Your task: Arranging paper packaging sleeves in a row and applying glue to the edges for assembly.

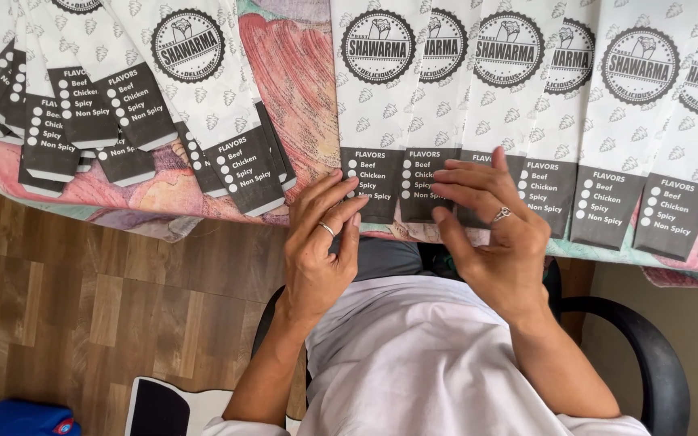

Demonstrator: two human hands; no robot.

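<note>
Fingers (341, 198) of the left hand (317, 258) lay released and spread, their tips resting on the dark lower band of a white paper sleeve (377, 105) at the worktop's (284, 73) near edge. A ring sat on one of them. Beside it, the right hand (498, 242) was likewise loose, grasping nothing; its fingers (466, 182) pointed leftward and pressed flat on the dark band of the next sleeve (438, 105), which overlapped the first. That hand wore a ring too. Both sleeves belonged to a fanned row (607, 121) running to the right, each piece partly covering its neighbour, their bands lined up along the edge. A second fan (123, 97) of the same sleeves lay well apart on the left, slanted. Between the two groups a colourful printed cloth (284, 73) showed. Below the hands were a white-clad lap (422, 355), a black chair armrest (640, 347) and a wood-pattern floor (82, 307).
</note>
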